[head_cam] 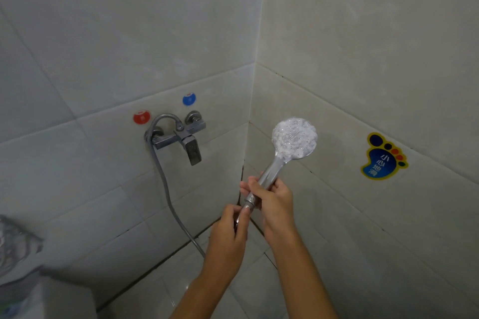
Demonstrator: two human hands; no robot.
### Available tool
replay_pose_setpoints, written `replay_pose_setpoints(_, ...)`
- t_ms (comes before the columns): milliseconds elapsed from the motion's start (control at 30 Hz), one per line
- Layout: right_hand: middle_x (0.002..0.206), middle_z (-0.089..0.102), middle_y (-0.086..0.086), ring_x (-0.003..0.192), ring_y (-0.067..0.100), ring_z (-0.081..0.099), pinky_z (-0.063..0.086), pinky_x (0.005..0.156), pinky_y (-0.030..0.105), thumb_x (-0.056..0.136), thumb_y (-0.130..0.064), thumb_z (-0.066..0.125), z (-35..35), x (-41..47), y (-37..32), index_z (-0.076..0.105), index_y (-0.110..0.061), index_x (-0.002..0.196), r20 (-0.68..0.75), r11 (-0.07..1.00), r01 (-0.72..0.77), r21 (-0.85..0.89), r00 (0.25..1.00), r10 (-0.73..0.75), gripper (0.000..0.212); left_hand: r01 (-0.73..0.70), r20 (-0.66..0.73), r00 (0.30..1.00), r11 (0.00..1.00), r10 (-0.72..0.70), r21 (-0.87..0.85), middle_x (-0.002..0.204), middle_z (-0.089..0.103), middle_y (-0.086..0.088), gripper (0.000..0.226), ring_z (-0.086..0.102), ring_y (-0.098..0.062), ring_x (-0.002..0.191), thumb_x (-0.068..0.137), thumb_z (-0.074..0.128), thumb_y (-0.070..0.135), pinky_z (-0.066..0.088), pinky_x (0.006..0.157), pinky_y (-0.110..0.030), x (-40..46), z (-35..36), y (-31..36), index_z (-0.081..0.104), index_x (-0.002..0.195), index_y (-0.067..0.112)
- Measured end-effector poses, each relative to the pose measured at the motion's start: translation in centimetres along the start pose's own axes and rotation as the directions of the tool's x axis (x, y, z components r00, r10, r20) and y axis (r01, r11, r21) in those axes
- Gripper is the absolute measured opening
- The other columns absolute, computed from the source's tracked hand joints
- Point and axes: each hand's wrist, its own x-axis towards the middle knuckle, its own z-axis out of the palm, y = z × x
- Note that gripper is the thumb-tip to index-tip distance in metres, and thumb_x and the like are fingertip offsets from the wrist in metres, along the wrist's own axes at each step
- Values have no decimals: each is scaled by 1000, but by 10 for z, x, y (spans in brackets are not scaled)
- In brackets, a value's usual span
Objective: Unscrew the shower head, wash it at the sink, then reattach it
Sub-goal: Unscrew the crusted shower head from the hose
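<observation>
Shower head (pixel 294 141) held up in the tiled corner, spray face toward camera, handle angled down-left. Right hand (pixel 272 195) wrapped tight round the handle; palm side hidden, fingertips showing left of the chrome. Left hand (pixel 229 228) pinched on the nut (pixel 245 208) at the handle's base; the joint itself mostly covered by fingers, so can't tell whether threaded on or loose. Hose (pixel 166 189) looping up out of the mixer (pixel 178 137), dropping down the wall, vanishing behind the left wrist; final stretch to the nut not visible. Red sticker (pixel 141 117) and blue sticker (pixel 189 99) above the mixer, print too blurred to read. Foot-shaped sticker (pixel 383 156) on right wall, characters sideways. Something pale and blurry (pixel 15 243) at lower-left edge, cut off, unidentifiable. Both forearms cropped by bottom edge.
</observation>
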Motion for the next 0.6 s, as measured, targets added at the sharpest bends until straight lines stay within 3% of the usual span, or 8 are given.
replay_pose_setpoints(100, 105, 68, 27, 90, 32, 73, 59, 81, 36, 86, 2, 69, -1, -2, 0, 61, 3, 106, 3, 1000, -2, 2, 1000, 2, 22, -10, 4, 1000, 1000, 10, -17, 63, 55, 1, 7, 48, -7, 53, 94, 59, 32, 42, 51, -35, -1, -1, 1, 55, 96, 26)
replay_pose_setpoints(167, 104, 69, 26, 90, 31, 73, 59, 83, 37, 86, 2, 69, -2, -3, 0, 61, 2, 106, 3, 1000, -2, 1, 1000, 2, 21, -5, -5, 1000, 1000, 5, -20, 66, 59, -1, 21, 51, -8, 54, 89, 68, 27, 45, 51, -35, -2, -1, 1, 49, 97, 28)
replay_pose_setpoints(333, 101, 70, 23, 89, 31, 74, 59, 80, 34, 86, 2, 68, -3, -5, -1, 62, 1, 104, 2, 1000, -9, 1, 1000, 9, 19, -17, -12, 1000, 1000, 16, -6, 62, 52, 4, 8, 45, -5, 53, 95, 58, 27, 38, 50, -29, -6, 0, 1, 51, 92, 24)
replay_pose_setpoints(467, 103, 70, 25, 89, 31, 74, 60, 79, 32, 86, 2, 69, -3, -6, -2, 62, 2, 106, 4, 1000, -4, -6, 1000, 4, 21, 5, -10, 1000, 1000, -5, 0, 62, 52, 3, 12, 45, -7, 52, 97, 52, 35, 38, 50, -30, -7, 2, -1, 56, 92, 24)
replay_pose_setpoints(600, 103, 70, 25, 89, 30, 74, 60, 80, 34, 86, 1, 69, -5, -7, -2, 62, 2, 106, 4, 1000, -6, -4, 1000, 6, 21, 3, -3, 1000, 1000, -3, -10, 68, 60, -4, 17, 51, -10, 54, 89, 67, 30, 44, 51, -29, -8, 1, 3, 53, 96, 25)
